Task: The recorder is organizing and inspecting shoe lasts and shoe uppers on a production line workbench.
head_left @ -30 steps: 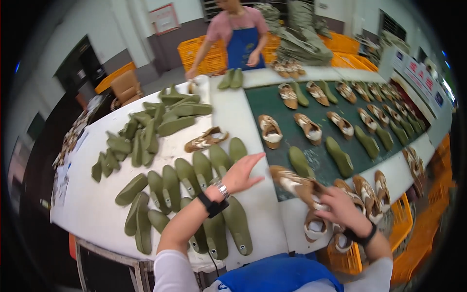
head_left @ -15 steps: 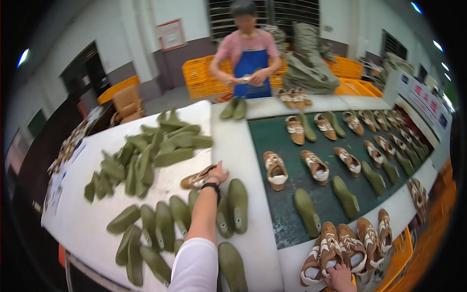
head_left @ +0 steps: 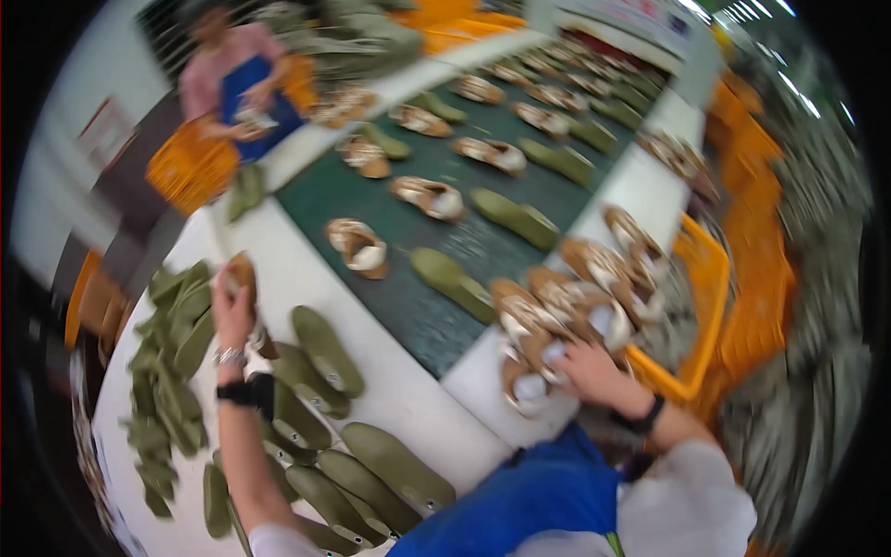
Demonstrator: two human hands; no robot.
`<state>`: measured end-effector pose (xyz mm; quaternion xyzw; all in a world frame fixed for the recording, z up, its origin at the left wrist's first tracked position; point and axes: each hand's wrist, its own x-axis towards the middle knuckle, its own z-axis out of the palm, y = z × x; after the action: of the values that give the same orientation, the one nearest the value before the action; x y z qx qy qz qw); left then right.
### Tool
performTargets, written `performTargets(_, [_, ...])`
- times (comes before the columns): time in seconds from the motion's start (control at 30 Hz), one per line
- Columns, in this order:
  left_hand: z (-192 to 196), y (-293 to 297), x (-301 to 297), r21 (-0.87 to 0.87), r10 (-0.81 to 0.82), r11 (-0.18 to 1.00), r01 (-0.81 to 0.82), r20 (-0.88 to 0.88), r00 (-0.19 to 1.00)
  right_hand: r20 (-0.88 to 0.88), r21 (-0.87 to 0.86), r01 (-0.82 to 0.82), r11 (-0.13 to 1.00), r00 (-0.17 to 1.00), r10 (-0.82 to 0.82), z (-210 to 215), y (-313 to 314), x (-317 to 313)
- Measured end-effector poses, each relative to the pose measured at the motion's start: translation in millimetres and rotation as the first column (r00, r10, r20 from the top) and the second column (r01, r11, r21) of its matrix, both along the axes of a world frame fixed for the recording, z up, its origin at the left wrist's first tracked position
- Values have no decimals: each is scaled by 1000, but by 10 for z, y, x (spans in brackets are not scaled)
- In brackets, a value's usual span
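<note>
My left hand [head_left: 234,311] is closed around a brown-and-white sneaker [head_left: 242,269], beside a heap of green shoe lasts [head_left: 169,371]. Rows of single lasts [head_left: 327,351] lie on the white table next to my left forearm. On the right, my right hand [head_left: 590,371] has its fingers curled at the opening of another brown-and-white sneaker [head_left: 527,320], where pale stuffing shows. That sneaker stands in a cluster with several similar ones [head_left: 594,265] on the white ledge. Motion blurs both hands slightly.
A green belt [head_left: 385,311] carries rows of sneakers and lasts beyond my hands. Past its far side a person in a blue apron [head_left: 260,102] holds a shoe. An orange crate [head_left: 710,306] stands right of the ledge, with grey-green sacks [head_left: 789,418] beyond.
The view has swung to the right, bringing my right arm and blue apron into sight. My left hand has lifted the sneaker off the table and tipped it upright. My right hand stays at the sneaker cluster.
</note>
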<state>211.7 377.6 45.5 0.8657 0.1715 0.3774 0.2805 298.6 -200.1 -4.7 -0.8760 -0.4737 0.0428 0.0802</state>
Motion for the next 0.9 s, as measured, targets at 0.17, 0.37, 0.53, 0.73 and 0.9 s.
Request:
performTargets(0.17, [441, -2205, -117, -131, -453, 889, 438, -385, 804, -61, 70, 64, 996, 996, -60, 167, -71, -30])
performTargets(0.37, [-546, -3725, -501, 152, -557, 557, 817, -662, 502, -45, 27, 84, 996, 996, -82, 56, -381, -214])
performTargets(0.53, [-607, -3883, -580, -315, -707, 658, 684, -572, 417, -60, 212, 64, 975, 997, -53, 81, -501, -266])
performTargets(0.73, [-822, -3721, -838, -256, -526, 754, 606, -787, 322, 30, 350, -33, 936, 999, 24, 218, -478, -353])
performTargets(0.9, [-586, -3925, -1112, -118, -383, 822, 557, -839, 386, -58, 460, -149, 875, 979, 197, 379, -277, -601])
